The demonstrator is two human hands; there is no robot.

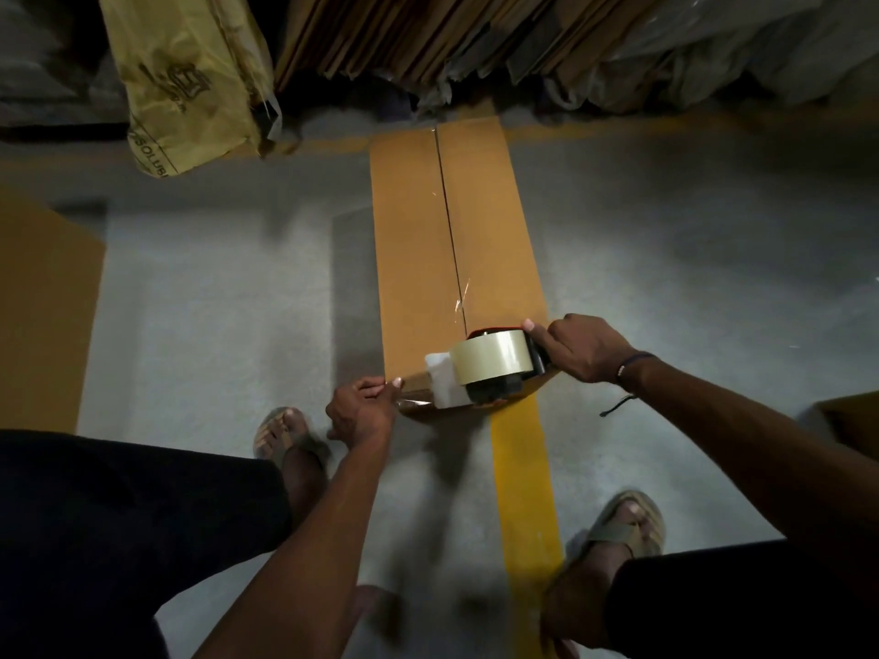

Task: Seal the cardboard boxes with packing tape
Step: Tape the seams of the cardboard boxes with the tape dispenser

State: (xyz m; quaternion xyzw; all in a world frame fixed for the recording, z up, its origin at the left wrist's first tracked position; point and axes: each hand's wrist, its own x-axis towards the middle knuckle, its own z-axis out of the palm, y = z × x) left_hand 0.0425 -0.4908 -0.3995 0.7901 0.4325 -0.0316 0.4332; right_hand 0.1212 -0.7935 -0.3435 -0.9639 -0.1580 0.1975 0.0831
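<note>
Cardboard box point(428, 259), long, narrow and smooth brown, lay on the grey concrete floor point(204, 287) with its two top flaps meeting along a centre seam. At its near end the right hand point(582, 347) gripped a tape dispenser point(492, 368) carrying a glossy clear roll, while the left hand point(361, 411) pinched the loose tape end at the box's near corner

Dim grey concrete floor point(214, 287), crossed by a yellow painted stripe point(523, 492) running toward the far wall. Stacked along that wall: flattened cardboard sheets point(428, 30), a crumpled tan printed bag point(185, 73), clear plastic wrapping point(761, 49). Brown carton point(43, 306) at left edge. Low, uneven light.
</note>
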